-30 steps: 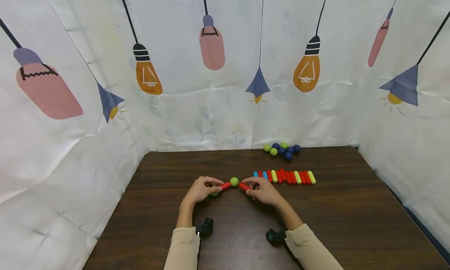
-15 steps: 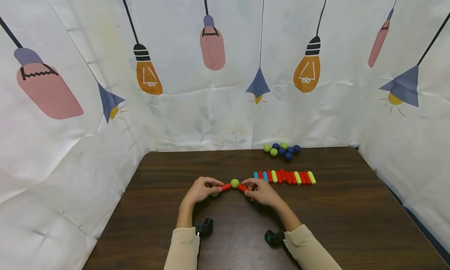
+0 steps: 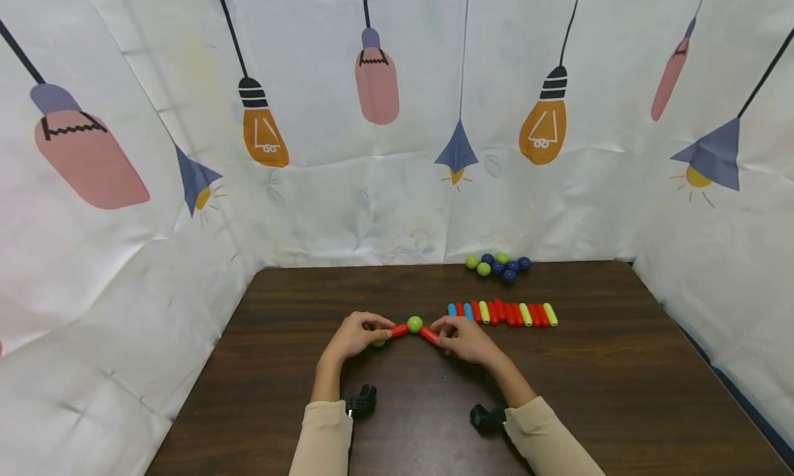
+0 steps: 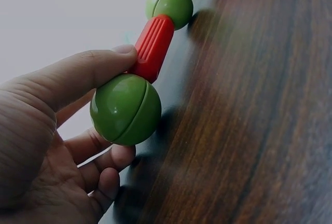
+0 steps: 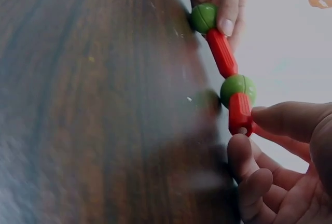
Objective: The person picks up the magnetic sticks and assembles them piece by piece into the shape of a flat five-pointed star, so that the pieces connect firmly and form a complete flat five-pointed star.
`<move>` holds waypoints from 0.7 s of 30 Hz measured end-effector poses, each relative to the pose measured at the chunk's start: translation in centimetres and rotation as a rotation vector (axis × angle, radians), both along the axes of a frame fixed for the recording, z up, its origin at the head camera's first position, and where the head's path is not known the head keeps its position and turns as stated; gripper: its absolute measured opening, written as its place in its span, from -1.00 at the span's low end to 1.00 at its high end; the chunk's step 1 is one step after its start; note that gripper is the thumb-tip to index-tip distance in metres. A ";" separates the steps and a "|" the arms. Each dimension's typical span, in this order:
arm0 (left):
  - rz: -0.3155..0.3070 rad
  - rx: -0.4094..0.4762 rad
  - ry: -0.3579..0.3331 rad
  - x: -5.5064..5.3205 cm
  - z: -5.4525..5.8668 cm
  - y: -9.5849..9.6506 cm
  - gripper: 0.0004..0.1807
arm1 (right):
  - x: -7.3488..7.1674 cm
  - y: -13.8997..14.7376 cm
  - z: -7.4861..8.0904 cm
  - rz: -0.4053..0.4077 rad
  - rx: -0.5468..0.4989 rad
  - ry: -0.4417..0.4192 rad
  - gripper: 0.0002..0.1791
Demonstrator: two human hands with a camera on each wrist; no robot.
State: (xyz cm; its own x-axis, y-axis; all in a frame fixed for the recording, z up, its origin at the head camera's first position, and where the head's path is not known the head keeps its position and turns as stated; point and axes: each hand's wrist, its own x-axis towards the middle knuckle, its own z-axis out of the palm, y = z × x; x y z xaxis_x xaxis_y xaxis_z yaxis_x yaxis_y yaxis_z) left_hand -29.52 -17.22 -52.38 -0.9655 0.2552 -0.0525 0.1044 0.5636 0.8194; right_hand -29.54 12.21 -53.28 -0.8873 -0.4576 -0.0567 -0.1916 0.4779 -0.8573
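Observation:
My left hand (image 3: pixel 355 337) pinches a red ridged rod (image 4: pixel 154 45) between thumb and fingers. A green ball (image 4: pixel 127 110) sits at that rod's near end, against the hand. The rod's far end touches a second green ball (image 3: pixel 415 324), midway between the hands. On that ball's other side is another red rod (image 5: pixel 240 112), its end against the ball. My right hand (image 3: pixel 466 339) pinches this second rod near its free end, thumb on one side and fingers on the other. In the head view, the left fingers partly hide the first ball.
Behind the right hand lies a row of red, yellow and blue rods (image 3: pixel 510 313) on the dark wooden table (image 3: pixel 298 304). Several green and blue balls (image 3: pixel 497 268) cluster at the table's back edge. A patterned white curtain (image 3: pixel 322 207) surrounds the back and sides.
The right-hand red rod has moved left and meets the middle green ball, which has shifted slightly toward me. The left hand has stayed in place.

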 end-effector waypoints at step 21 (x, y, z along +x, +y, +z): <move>0.066 -0.061 0.003 0.2 0.3 -0.3 -0.92 | -1.4 9.5 3.9 -0.298 -0.189 0.017 -0.61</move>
State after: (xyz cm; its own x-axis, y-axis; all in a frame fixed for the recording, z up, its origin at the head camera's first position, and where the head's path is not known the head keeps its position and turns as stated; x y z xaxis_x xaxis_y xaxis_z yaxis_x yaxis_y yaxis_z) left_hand -29.36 -17.50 -52.07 -0.9801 0.1879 -0.0634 0.0679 0.6182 0.7831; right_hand -30.90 21.75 -49.41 -0.9836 -0.1794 0.0200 -0.0825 0.3481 -0.9338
